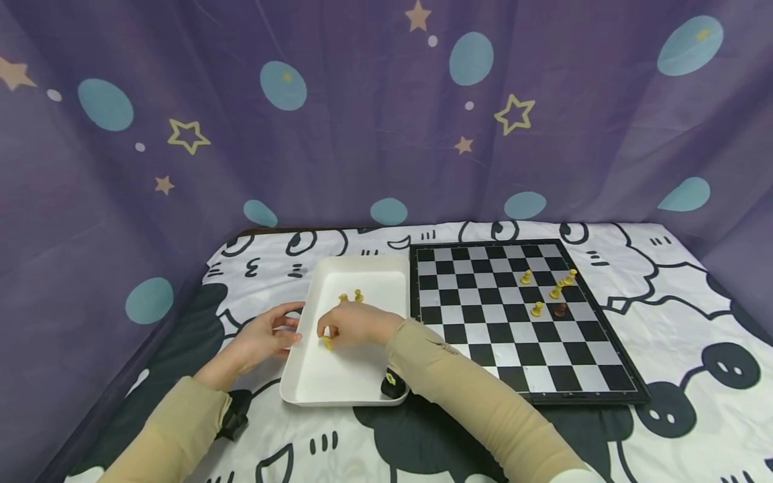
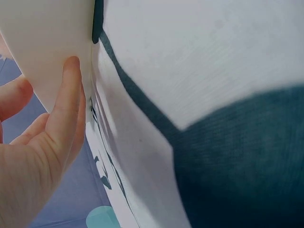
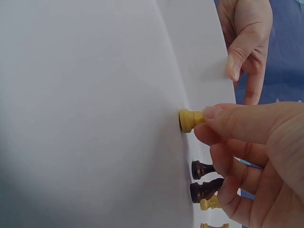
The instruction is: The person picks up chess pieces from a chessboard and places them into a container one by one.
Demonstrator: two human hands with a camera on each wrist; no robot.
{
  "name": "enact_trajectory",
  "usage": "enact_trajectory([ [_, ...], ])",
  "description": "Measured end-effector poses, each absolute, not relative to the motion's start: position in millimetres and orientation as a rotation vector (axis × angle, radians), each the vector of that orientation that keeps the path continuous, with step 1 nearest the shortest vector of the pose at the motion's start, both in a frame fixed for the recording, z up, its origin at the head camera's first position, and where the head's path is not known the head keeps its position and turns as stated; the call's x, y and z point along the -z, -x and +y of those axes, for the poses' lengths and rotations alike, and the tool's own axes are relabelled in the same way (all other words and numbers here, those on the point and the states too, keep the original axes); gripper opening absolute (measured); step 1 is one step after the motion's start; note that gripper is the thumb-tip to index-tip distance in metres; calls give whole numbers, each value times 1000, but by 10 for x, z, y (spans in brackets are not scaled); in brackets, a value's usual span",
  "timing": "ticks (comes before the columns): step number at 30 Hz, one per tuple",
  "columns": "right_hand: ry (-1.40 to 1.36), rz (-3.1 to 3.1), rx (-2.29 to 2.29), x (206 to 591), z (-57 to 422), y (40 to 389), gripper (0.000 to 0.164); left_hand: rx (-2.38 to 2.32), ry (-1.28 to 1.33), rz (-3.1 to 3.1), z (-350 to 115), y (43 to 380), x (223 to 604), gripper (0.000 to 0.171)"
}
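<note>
My right hand (image 1: 357,323) is over a white tray (image 1: 347,396), its thumb and index finger pinching a yellow chess piece (image 3: 191,121). The base of that piece is down at the tray floor; its top is hidden by the fingers. My left hand (image 1: 262,341) is at the tray's left side, straight fingers touching the outer wall and thumb near the rim. Beyond the right hand, two yellow pieces show in the tray, one of them a yellow chess piece (image 1: 359,295). Dark chess pieces (image 3: 202,169) stand beside the pinched one in the right wrist view.
Right of the tray lies a black and silver chessboard (image 1: 501,315). It carries several yellow chess pieces (image 1: 537,309) and one brown chess piece (image 1: 560,310) on its right half. A patterned cloth (image 1: 682,302) covers the table, with a purple curtain (image 1: 362,154) behind.
</note>
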State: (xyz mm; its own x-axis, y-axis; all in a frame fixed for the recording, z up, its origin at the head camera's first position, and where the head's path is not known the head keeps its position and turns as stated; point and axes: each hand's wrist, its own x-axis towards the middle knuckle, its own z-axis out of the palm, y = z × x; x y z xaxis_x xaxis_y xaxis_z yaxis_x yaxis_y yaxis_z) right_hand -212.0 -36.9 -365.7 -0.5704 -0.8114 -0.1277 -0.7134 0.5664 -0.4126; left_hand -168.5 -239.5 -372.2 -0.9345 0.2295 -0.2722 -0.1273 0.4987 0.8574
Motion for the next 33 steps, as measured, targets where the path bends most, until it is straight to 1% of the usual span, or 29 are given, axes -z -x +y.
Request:
enact_trajectory([
  [19,1284,2510,509,3465,-340,2089,27,-1386,-63,2413,-2395,1707,3728,64],
  [33,1301,2495,648,3257,-170,2017,26,-1368,-31,2421,-2391,1725,3733,64],
])
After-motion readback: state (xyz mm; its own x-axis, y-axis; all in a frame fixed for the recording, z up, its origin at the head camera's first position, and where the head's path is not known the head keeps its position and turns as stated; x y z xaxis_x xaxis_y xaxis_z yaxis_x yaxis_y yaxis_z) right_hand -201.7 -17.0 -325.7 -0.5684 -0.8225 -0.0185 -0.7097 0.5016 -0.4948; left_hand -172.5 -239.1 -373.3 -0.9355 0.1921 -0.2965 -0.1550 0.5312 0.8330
